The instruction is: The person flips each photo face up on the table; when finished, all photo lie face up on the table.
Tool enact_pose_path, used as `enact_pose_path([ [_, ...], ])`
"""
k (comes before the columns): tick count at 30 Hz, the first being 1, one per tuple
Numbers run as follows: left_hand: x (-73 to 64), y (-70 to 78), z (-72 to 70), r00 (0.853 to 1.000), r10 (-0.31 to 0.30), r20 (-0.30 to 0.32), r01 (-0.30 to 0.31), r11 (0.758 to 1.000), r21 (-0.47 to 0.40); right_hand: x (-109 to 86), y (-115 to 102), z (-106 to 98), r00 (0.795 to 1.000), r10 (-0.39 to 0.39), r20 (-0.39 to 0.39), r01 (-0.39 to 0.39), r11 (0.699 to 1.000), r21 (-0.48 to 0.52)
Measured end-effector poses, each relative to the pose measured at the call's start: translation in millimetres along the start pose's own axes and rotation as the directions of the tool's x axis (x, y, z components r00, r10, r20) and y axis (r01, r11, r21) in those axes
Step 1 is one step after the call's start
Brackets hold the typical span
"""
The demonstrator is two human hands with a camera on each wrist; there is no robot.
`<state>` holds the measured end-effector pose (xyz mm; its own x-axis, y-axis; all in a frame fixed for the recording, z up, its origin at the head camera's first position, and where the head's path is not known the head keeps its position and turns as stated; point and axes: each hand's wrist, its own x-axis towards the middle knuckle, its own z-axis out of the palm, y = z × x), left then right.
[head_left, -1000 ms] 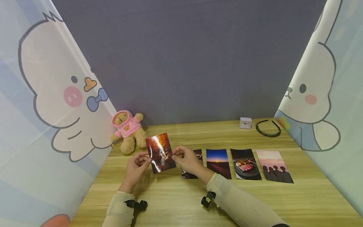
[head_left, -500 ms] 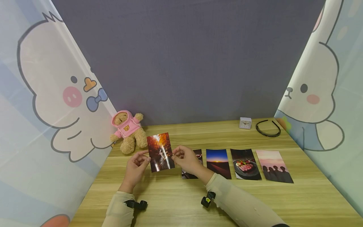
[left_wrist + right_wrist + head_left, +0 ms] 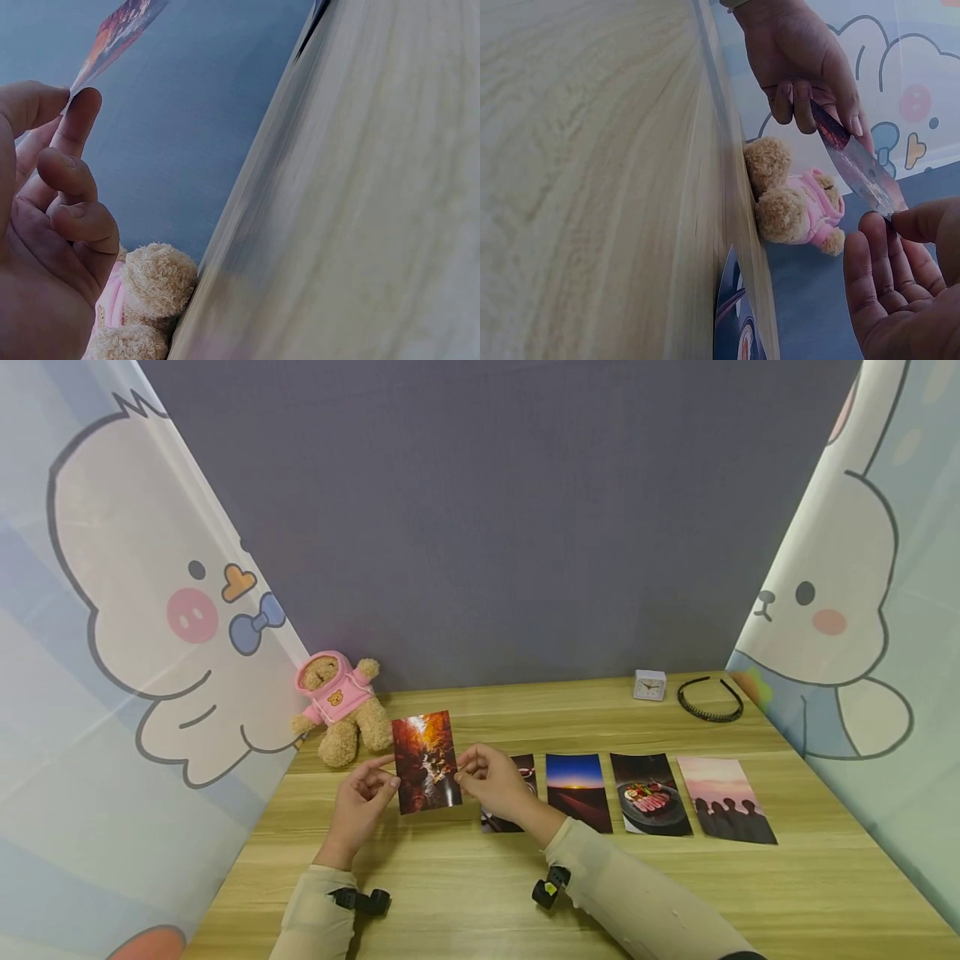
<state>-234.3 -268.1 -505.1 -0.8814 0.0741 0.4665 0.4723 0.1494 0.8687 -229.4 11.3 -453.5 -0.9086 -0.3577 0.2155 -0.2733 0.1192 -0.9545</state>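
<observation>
A glossy photo (image 3: 426, 763) of orange autumn trees and a stream is held up above the table, picture side toward the head camera. My left hand (image 3: 362, 810) pinches its left edge between thumb and fingers. At the opposite edge, my right hand (image 3: 498, 787) pinches it the same way. Thumb and index finger meet on the photo's edge in the left wrist view, where the left hand (image 3: 52, 217) fills the left side. The right wrist view has the photo (image 3: 859, 166) nearly edge-on, stretched between both hands. Under the right hand lies a partly hidden dark photo (image 3: 504, 822).
Right of it lie a sunset photo (image 3: 577, 792), a food photo (image 3: 651, 795) and a pink-sky photo (image 3: 726, 800). A teddy bear (image 3: 347, 706) in a pink hoodie sits back left. A small clock (image 3: 649, 686) and black headband (image 3: 710, 714) are back right, before the grey wall (image 3: 495, 527).
The autumn photo has turned slightly more upright between my hands and shifted a little right at its top. The glare on it has shrunk. Both hands stay nearly still.
</observation>
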Motion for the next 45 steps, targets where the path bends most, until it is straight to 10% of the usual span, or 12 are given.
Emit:
enact_pose_path([
  [45, 0.5, -1.9, -2.5, 0.994, -0.069, 0.081, 0.066, 0.997, 0.031, 8.3, 35, -1, 0.993, 0.064, 0.096, -0.061, 0.998, -0.034],
])
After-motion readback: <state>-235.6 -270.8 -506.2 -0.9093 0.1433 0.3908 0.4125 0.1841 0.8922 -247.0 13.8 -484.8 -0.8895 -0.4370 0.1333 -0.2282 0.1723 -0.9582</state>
